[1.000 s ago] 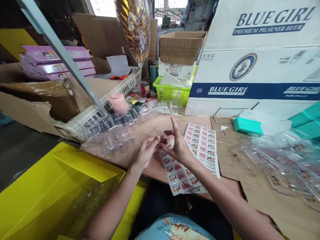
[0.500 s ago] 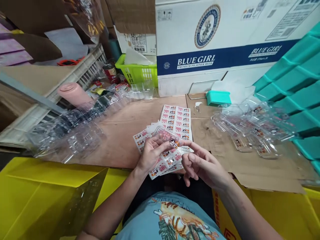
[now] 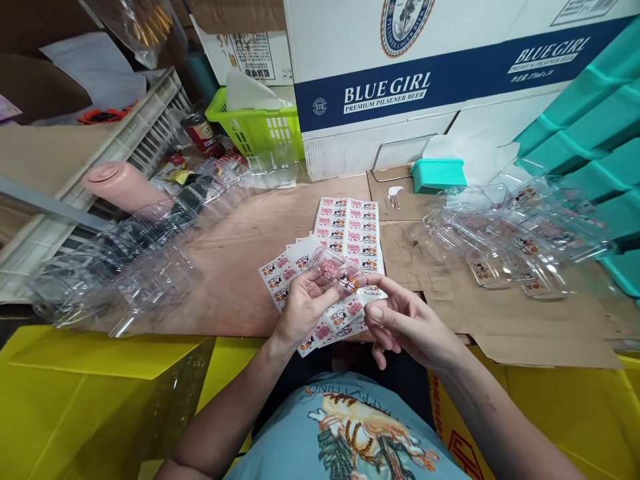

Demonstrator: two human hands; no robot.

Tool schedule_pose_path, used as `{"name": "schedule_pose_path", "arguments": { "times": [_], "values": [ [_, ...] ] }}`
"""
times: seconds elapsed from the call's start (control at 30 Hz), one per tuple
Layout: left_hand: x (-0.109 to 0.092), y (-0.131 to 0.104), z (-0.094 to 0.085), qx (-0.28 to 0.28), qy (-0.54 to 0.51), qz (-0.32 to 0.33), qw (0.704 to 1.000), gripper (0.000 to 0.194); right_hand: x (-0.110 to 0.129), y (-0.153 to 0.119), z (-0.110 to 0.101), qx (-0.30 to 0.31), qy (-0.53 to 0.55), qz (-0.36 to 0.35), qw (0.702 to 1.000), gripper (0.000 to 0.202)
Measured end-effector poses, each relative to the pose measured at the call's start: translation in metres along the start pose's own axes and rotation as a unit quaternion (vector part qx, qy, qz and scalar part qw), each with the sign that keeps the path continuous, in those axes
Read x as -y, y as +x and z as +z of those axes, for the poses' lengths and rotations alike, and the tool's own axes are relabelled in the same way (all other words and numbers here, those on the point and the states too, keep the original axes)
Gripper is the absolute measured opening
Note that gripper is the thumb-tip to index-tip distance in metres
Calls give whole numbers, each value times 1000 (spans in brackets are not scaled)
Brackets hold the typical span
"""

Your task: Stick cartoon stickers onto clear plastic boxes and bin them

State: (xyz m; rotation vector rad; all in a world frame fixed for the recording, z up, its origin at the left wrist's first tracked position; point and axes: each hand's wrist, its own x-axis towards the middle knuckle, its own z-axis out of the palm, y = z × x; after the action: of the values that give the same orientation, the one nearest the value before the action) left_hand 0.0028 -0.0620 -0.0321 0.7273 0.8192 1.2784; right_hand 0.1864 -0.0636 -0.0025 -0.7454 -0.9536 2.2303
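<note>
Pinching a clear plastic case point(image 3: 327, 265): left hand point(image 3: 299, 307), thumb uppermost, fingers partly hidden beneath. Clear plastic case, one: held just above the sticker sheets point(image 3: 349, 220); pink lettering and a cartoon cat print show on it. Right hand point(image 3: 407, 327): loosely spread, index fingertip at the case's right end, thumb standing apart, remaining fingers curled; whether the fingertip presses, cannot tell. Sticker sheets, several: overlapping, fanned, printed in rows with cats and pink lettering. Right of the sheets: heap of clear cases point(image 3: 527, 230), some with cat prints. Left of the sheets: row of clear packaging point(image 3: 145, 267), with a pink tumbler point(image 3: 125, 190) at its far side. Behind the sheets: white carton point(image 3: 370, 150), lettered BLUE GIRL. Behind and left: lime-green basket point(image 3: 263, 127). Behind and right: small turquoise box point(image 3: 437, 175). Nearer than the sheets, to their left: yellow carton point(image 3: 65, 393).
</note>
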Motion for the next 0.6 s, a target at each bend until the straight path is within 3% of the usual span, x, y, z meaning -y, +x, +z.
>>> {"name": "schedule_pose_path", "arguments": {
  "times": [0.27, 0.6],
  "values": [
    [-3, 0, 1, -4, 12, 7, 1000, 23, 1, 2, -1, -10, -29, 11, 999, 48],
    [-2, -1, -1, -3, 28, 8, 1000, 22, 3, 3, 1, -35, -71, 9, 997, 40]
  ]
}}
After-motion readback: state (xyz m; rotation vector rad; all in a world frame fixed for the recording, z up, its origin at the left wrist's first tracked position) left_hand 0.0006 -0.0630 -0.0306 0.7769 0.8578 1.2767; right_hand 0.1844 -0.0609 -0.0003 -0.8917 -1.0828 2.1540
